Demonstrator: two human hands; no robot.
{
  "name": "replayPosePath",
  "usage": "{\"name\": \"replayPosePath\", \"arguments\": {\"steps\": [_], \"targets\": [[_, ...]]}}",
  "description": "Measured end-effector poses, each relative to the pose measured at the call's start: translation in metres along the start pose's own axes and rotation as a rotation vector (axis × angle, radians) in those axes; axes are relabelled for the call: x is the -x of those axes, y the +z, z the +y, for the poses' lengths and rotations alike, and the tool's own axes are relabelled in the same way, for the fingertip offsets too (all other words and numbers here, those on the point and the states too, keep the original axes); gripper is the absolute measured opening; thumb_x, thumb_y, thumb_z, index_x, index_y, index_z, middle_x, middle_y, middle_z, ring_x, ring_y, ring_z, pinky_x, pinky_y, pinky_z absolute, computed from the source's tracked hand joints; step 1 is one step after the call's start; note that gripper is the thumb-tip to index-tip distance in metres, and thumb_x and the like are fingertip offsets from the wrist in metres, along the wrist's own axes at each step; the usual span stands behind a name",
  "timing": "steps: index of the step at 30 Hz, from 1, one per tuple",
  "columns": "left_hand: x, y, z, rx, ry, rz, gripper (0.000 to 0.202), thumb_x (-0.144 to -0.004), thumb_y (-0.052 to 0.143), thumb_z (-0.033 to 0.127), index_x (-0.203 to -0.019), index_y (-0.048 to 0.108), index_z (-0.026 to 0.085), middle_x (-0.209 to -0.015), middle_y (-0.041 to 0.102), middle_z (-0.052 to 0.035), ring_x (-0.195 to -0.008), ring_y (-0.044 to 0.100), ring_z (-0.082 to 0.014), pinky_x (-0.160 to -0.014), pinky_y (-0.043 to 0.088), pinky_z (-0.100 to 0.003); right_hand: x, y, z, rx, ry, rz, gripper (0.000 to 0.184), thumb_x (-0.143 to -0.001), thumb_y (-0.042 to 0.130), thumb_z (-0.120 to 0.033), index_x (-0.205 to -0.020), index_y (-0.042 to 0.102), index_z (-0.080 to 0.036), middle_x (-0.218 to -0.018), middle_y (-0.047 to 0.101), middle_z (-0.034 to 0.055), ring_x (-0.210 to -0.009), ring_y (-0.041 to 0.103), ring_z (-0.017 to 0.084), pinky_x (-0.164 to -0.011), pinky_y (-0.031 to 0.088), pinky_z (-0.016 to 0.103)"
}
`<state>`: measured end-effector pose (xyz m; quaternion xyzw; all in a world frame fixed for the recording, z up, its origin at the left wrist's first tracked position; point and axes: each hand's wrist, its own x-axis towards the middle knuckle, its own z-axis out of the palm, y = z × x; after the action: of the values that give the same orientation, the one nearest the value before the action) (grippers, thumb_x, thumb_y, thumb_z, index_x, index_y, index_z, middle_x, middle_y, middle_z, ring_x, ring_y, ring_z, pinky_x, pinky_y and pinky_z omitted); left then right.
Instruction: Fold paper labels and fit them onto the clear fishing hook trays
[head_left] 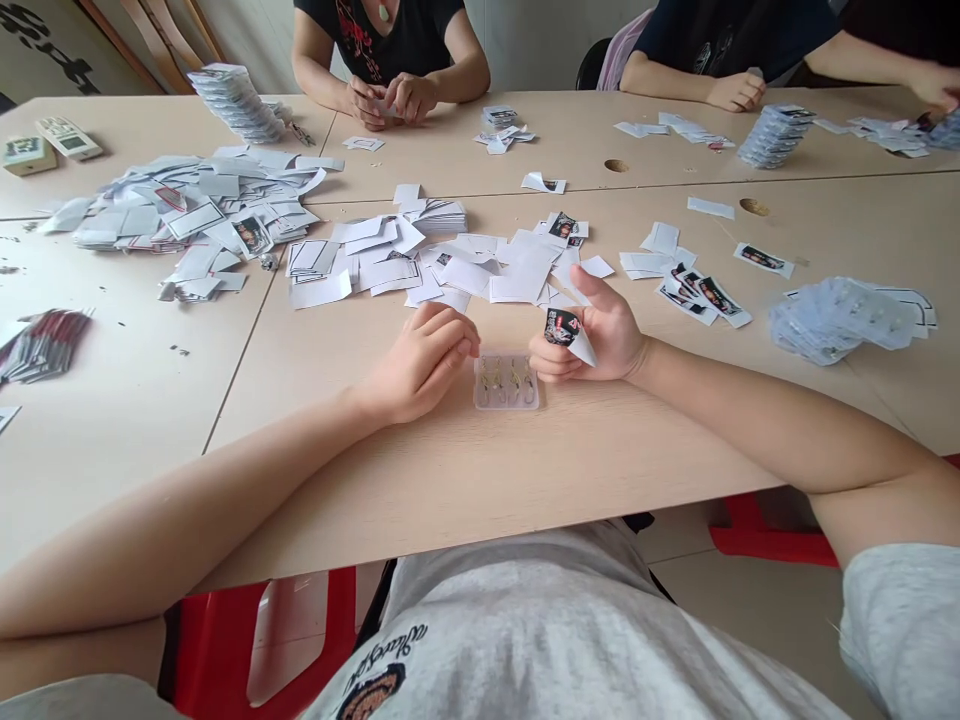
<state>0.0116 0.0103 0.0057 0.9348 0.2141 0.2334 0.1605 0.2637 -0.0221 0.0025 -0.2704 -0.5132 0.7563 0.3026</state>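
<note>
A small clear plastic box (506, 383) lies flat on the table between my hands, with several gold and silvery fishing hooks inside. My left hand (424, 362) rests at the box's left side, its fingers curled together by the upper left corner. Whether anything is between those fingers is hidden. On the other side, my right hand (600, 335) is raised just above the table with its thumb up. Its curled fingers hold a black-and-white printed label (564, 329), which bends so that its white back shows.
Loose white papers and cards (457, 260) spread beyond my hands, with a larger heap (202, 205) to the left. Printed labels (705, 290) and stacked clear boxes (847, 318) lie right. Across the table a person's hands (394, 98) work near a tall stack (238, 103).
</note>
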Motion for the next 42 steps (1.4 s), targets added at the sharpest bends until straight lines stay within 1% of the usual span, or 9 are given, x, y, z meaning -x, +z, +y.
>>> {"name": "replayPosePath", "arguments": {"steps": [3,8,12,16,21,29,34,38,42], "targets": [[-0.001,0.002,0.005,0.057,-0.049,0.100,0.034,-0.095,0.027,0.032,-0.069,0.046,0.020,-0.070,0.054,-0.0058,-0.074,0.049,-0.0197,-0.072,0.042,-0.035,-0.001,0.002,0.002,-0.041,0.007,-0.083,0.070,-0.082,0.015,-0.077,-0.043,0.026,-0.020,-0.049,0.028,-0.0007,-0.046,0.029,0.011,-0.047,0.034,0.029],[-0.003,0.008,0.016,0.248,-0.105,0.065,0.052,-0.092,0.043,0.042,-0.048,0.027,0.018,-0.044,0.025,0.0046,-0.044,0.025,-0.0091,-0.054,0.031,-0.029,-0.003,0.008,0.004,-0.148,0.087,-0.168,0.067,-0.082,0.018,-0.077,-0.046,0.023,-0.020,-0.047,0.029,-0.0016,-0.040,0.025,0.008,-0.036,0.022,0.023],[-0.003,0.006,0.033,0.522,-0.182,-0.094,0.048,-0.092,0.041,0.044,-0.054,0.045,0.016,-0.051,0.044,0.0006,-0.049,0.036,-0.0092,-0.050,0.029,-0.026,-0.005,0.018,0.008,-0.204,0.126,-0.284,0.067,-0.079,0.015,-0.080,-0.049,0.021,-0.021,-0.043,0.030,-0.0027,-0.033,0.022,0.006,-0.032,0.018,0.021],[-0.002,0.003,0.044,0.657,-0.231,-0.185,0.037,-0.087,0.052,0.044,-0.064,0.051,0.015,-0.057,0.045,0.0010,-0.054,0.039,-0.0094,-0.051,0.030,-0.025,-0.006,0.028,0.010,-0.198,0.179,-0.309,0.066,-0.080,0.015,-0.079,-0.050,0.023,-0.021,-0.041,0.032,-0.0035,-0.030,0.021,0.005,-0.030,0.016,0.020],[-0.001,0.004,0.045,0.784,-0.305,-0.206,0.036,-0.087,0.051,0.044,-0.069,0.054,0.014,-0.064,0.053,-0.0021,-0.060,0.047,-0.0116,-0.055,0.036,-0.026,-0.005,0.035,0.011,-0.177,0.224,-0.346,0.064,-0.082,0.019,-0.077,-0.051,0.026,-0.021,-0.041,0.036,-0.0028,-0.028,0.023,0.005,-0.029,0.018,0.021],[0.002,0.004,0.048,0.773,-0.366,-0.186,0.031,-0.084,0.055,0.037,-0.065,0.052,0.013,-0.061,0.049,0.0005,-0.057,0.042,-0.0092,-0.055,0.034,-0.024,-0.005,0.039,0.013,-0.190,0.180,-0.398,0.062,-0.084,0.019,-0.074,-0.056,0.030,-0.020,-0.042,0.041,-0.0022,-0.028,0.028,0.005,-0.030,0.020,0.020],[0.002,0.004,0.043,0.775,-0.401,-0.130,0.030,-0.081,0.056,0.035,-0.060,0.049,0.015,-0.057,0.048,0.0008,-0.055,0.041,-0.0092,-0.052,0.031,-0.024,0.004,0.031,0.007,0.007,0.182,-0.221,0.060,-0.086,0.028,-0.069,-0.058,0.040,-0.018,-0.045,0.042,-0.0025,-0.033,0.031,0.006,-0.032,0.021,0.020],[0.000,0.003,0.038,0.623,-0.484,-0.049,0.031,-0.081,0.052,0.034,-0.057,0.049,0.015,-0.053,0.044,0.0020,-0.051,0.037,-0.0083,-0.049,0.026,-0.024,0.013,0.033,0.007,0.480,-0.055,0.155,0.047,-0.080,0.058,-0.056,-0.058,0.042,-0.017,-0.049,0.040,-0.0047,-0.042,0.033,0.005,-0.039,0.024,0.020],[-0.001,0.005,0.035,0.401,-0.544,0.045,0.039,-0.080,0.055,0.039,-0.052,0.047,0.015,-0.048,0.038,0.0038,-0.048,0.031,-0.0069,-0.046,0.022,-0.024,0.013,0.045,0.013,1.007,-0.240,0.319,0.045,-0.064,0.076,-0.048,-0.061,0.043,-0.018,-0.055,0.042,-0.0052,-0.050,0.035,0.006,-0.047,0.029,0.022]]}}
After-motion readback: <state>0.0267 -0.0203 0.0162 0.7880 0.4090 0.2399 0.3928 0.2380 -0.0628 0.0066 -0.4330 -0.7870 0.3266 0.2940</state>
